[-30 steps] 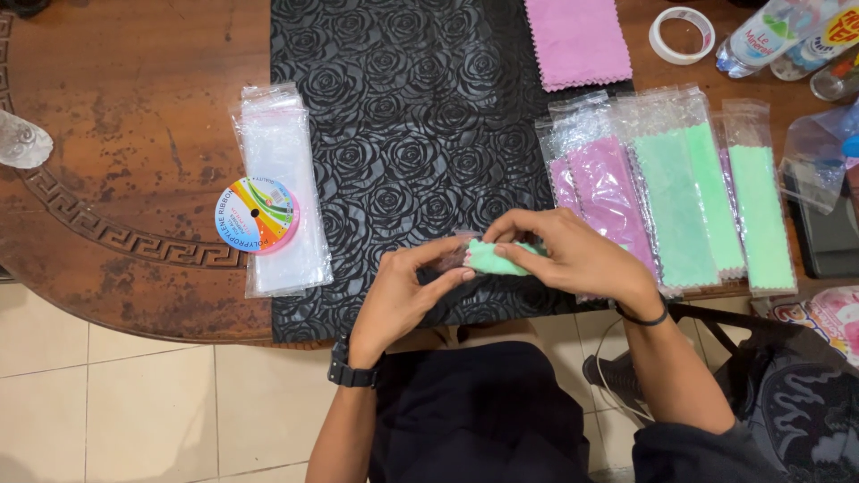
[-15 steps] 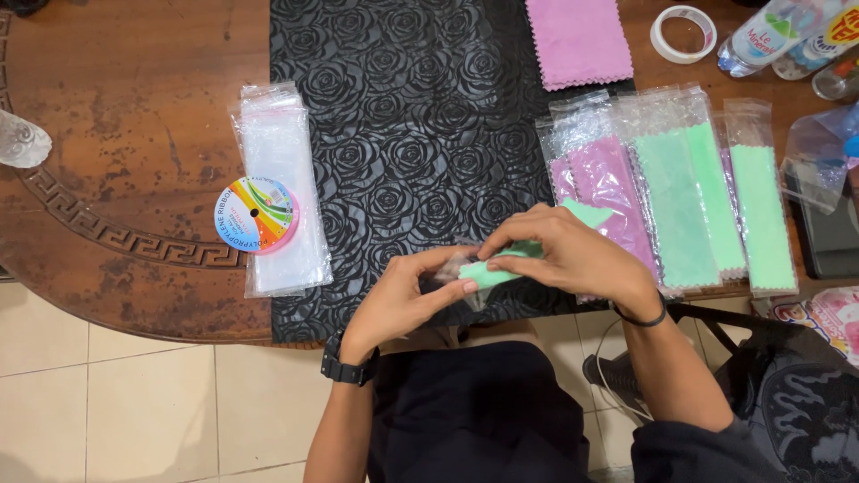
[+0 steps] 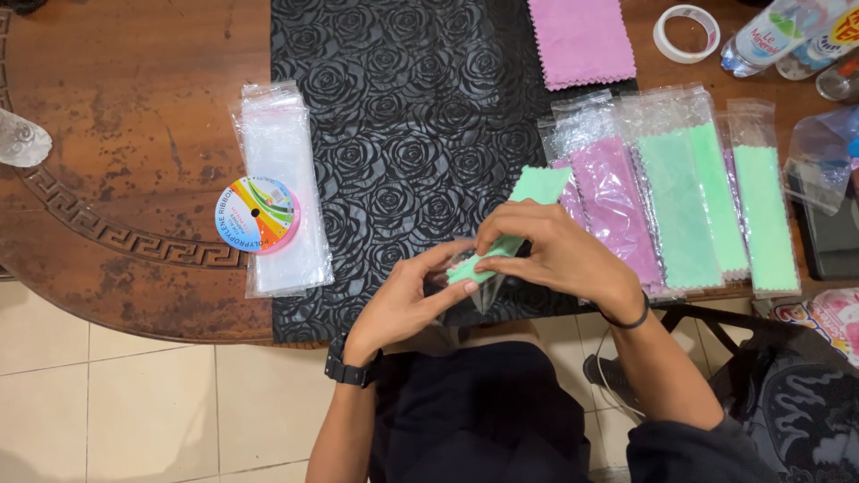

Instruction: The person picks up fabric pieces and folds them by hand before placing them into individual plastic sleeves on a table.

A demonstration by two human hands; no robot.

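Note:
A folded light-green cloth strip [image 3: 533, 190] sticks up and to the right out of a small clear plastic sleeve [image 3: 474, 288] at the near edge of the black rose-patterned mat [image 3: 403, 116]. My left hand [image 3: 407, 300] grips the sleeve's lower end between thumb and fingers. My right hand [image 3: 559, 255] pinches the green strip where it meets the sleeve's mouth. Both hands touch each other over the mat's front edge.
A stack of empty clear sleeves [image 3: 279, 192] with a round multicoloured ribbon spool [image 3: 257, 215] lies left of the mat. Bagged pink and green cloths [image 3: 680, 197] lie to the right. A pink cloth [image 3: 580, 40], tape roll [image 3: 686, 33] and bottles [image 3: 774, 36] sit behind.
The green strip, bunched between my hands a second ago, now reaches further up and to the right from the sleeve. Both hands stay at the same spot.

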